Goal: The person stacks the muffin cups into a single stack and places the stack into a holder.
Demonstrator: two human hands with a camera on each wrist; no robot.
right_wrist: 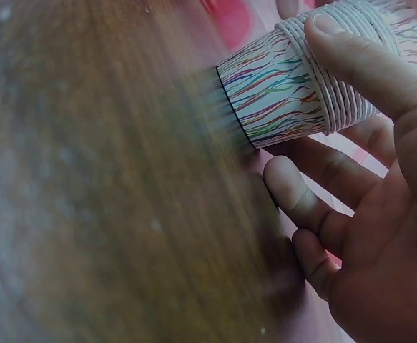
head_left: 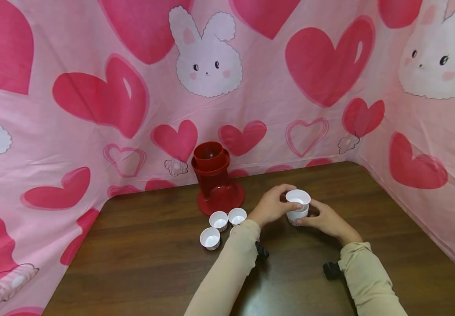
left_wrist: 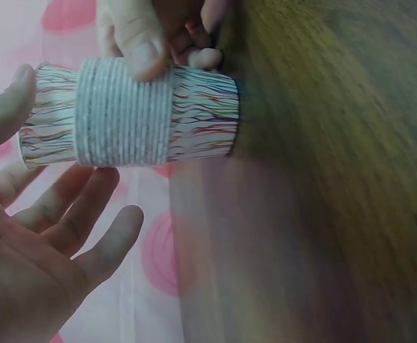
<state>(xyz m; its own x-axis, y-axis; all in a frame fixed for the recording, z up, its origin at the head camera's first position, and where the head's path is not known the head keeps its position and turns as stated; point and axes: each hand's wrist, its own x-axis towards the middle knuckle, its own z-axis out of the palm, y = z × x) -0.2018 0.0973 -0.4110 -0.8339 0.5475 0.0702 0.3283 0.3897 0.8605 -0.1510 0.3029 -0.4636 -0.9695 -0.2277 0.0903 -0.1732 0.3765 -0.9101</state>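
Observation:
A stack of paper cups (left_wrist: 122, 114) with thin wavy coloured lines stands near the back right of the table, its many rims nested close together. My left hand (head_left: 272, 204) grips the top cup (head_left: 298, 197), thumb on one side and fingers on the other. Lower down, my right hand (head_left: 326, 221) holds the stack from the right. In the right wrist view its thumb (right_wrist: 358, 57) lies across the nested rims, while its other fingers curl on the far side. The stack's narrow bottom end is right at the wooden tabletop (right_wrist: 122, 200).
Left of my left forearm stand several separate white paper cups (head_left: 210, 238), one partly hidden behind the sleeve. Behind them rises a red cylinder on a round base (head_left: 221, 199), with a red cup-shaped piece on top. A pink heart-patterned cloth (head_left: 266, 101) hangs along the back and sides.

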